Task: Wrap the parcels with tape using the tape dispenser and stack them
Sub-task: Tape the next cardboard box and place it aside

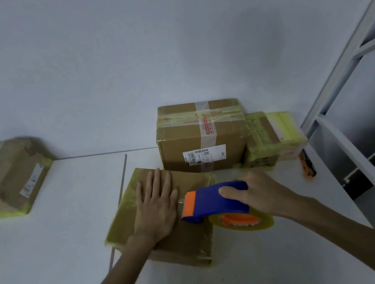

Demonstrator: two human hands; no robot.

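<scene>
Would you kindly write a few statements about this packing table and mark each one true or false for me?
1. The left hand lies flat on the near parcel. True.
2. The right hand holds scissors. False: it grips the blue and orange tape dispenser.
3. The labelled box is stacked on the near parcel. False: it stands on the table behind that parcel.
4. A small orange tool lies on the table to the right of the boxes. True.
</scene>
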